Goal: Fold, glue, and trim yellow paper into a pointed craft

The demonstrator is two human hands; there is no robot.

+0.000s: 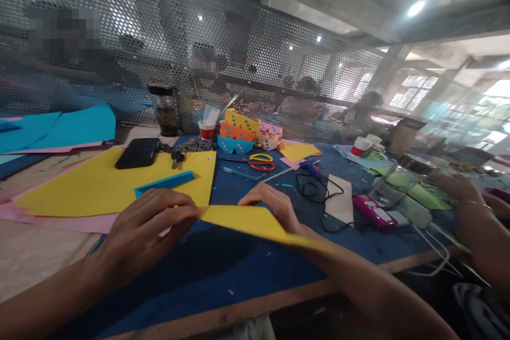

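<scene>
A yellow craft sheet is held up above the blue work mat, seen nearly edge-on. My left hand pinches its left end between thumb and fingers. Behind the sheet, my right hand is closed with bent fingers at its upper edge; part of that hand is hidden by the sheet. Just beyond my left hand, a folded blue strip lies on a large yellow sheet. Scissors with yellow and red handles and a pen-like tool lie further back.
At left sit a black phone, keys and blue sheets. Decorated paper pieces, a paper cup and a lidded jar stand by the mesh screen. A corded glue gun lies right; another person's arm reaches in.
</scene>
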